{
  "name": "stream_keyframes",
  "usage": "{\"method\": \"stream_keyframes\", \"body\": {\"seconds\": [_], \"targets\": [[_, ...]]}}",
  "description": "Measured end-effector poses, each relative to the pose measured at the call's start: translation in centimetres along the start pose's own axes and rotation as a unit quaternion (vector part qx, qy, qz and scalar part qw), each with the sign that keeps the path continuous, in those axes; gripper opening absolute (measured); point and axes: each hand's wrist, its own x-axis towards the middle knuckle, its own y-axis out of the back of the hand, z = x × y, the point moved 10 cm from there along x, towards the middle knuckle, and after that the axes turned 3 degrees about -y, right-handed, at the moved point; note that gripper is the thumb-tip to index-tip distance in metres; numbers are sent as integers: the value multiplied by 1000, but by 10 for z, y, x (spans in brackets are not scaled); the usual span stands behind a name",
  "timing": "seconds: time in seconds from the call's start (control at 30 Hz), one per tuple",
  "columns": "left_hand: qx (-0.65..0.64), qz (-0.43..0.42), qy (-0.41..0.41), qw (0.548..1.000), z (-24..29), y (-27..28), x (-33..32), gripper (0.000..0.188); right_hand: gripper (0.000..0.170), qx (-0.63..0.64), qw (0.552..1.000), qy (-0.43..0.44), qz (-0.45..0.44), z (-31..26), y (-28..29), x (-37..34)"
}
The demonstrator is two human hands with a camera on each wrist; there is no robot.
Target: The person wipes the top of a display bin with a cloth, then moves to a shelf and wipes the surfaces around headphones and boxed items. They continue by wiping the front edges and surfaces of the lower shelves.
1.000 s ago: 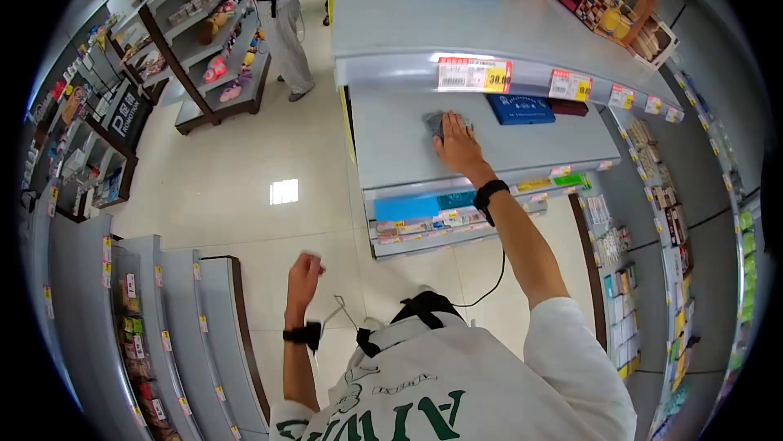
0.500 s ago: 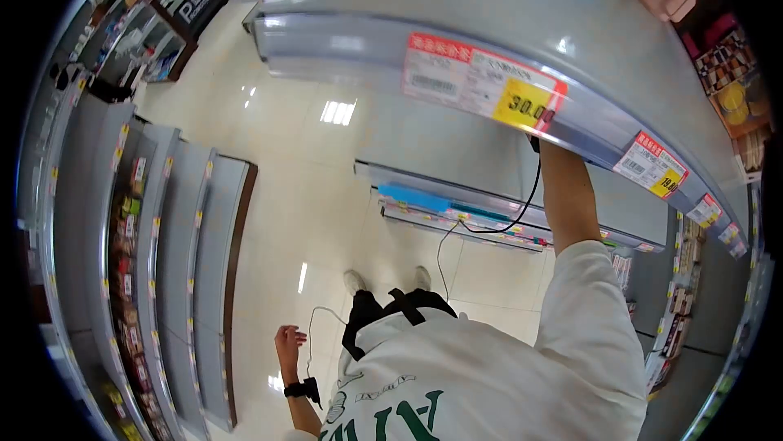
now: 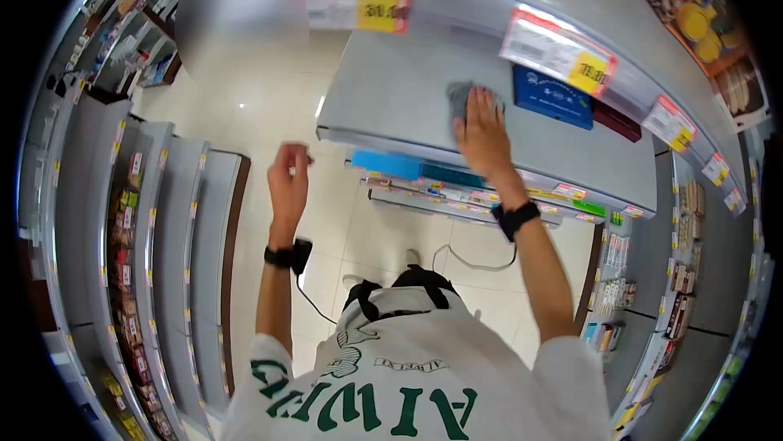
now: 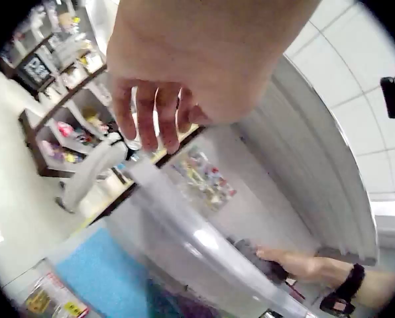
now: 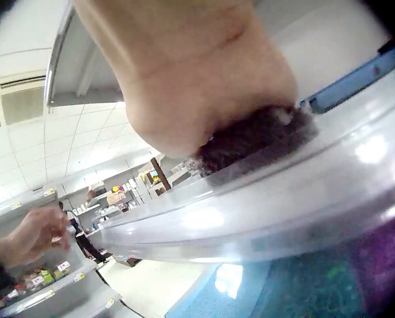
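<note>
In the head view my right hand (image 3: pixel 486 135) lies flat, fingers extended, on a grey cloth (image 3: pixel 460 103) on the shelf board (image 3: pixel 391 90). The dark cloth (image 5: pixel 257 142) also shows beneath that hand (image 5: pixel 197 86) in the right wrist view. Right of the cloth are a blue box (image 3: pixel 550 97) and a dark red box (image 3: pixel 616 120). My left hand (image 3: pixel 289 184) hangs in the air left of the shelf, fingers loosely bent, holding nothing. The left wrist view shows its fingers (image 4: pixel 164 119) apart and bent.
An upper shelf with price tags (image 3: pixel 559 49) overhangs the board. Below the board sit a blue item (image 3: pixel 386 164) and other goods. Stepped shelves (image 3: pixel 174 253) stand at the left, more stocked shelves (image 3: pixel 681 261) at the right. A person (image 4: pixel 95 169) stands in the aisle.
My right hand, hidden under the upper shelf half a second ago, shows again on the cloth. My left hand has risen beside the shelf. The head view has shifted.
</note>
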Motion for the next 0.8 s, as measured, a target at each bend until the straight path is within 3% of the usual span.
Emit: {"method": "stream_keyframes", "body": {"seconds": [0.03,0.1,0.2,0.23,0.3,0.33,0.4,0.43,0.47,0.5,0.57,0.6,0.63,0.67,0.8], "targets": [[-22,27,-40,999,32,-8,29,13,67,24,999,-11,19,-5,11,-13],[18,-21,-116,993,68,-47,66,13,66,27,997,-49,50,-3,13,-28],[193,-55,-267,943,95,-121,88,25,66,45,995,-74,42,1,11,-29],[241,-129,-255,928,88,-144,85,41,65,30,995,-85,31,0,1,-27],[281,-213,-280,893,66,-175,76,56,63,68,990,-116,36,0,-1,-17],[278,-224,-288,889,63,-180,72,56,62,52,992,-108,51,0,-2,-6],[385,-251,-295,838,50,-195,48,62,61,41,993,-94,59,18,5,16],[391,-251,-290,837,45,-195,45,62,56,35,984,-123,-124,33,-15,46],[378,-258,-304,835,42,-196,43,62,53,29,943,-142,-299,35,-44,53],[366,-258,-320,835,40,-194,46,62,42,220,952,-149,-154,47,-36,58],[371,-241,-337,831,42,-191,44,62,41,244,964,-94,-55,68,-44,79],[363,-257,-307,841,48,-187,46,55,40,225,969,-92,-52,79,-51,88],[331,-235,-327,853,51,-185,47,43,40,213,971,-98,-53,88,-58,89],[342,-196,-344,852,56,-181,48,43,39,206,972,-103,-54,92,-67,89],[331,-223,-268,877,54,-177,50,40,36,191,973,-113,-61,92,-75,84]]}}
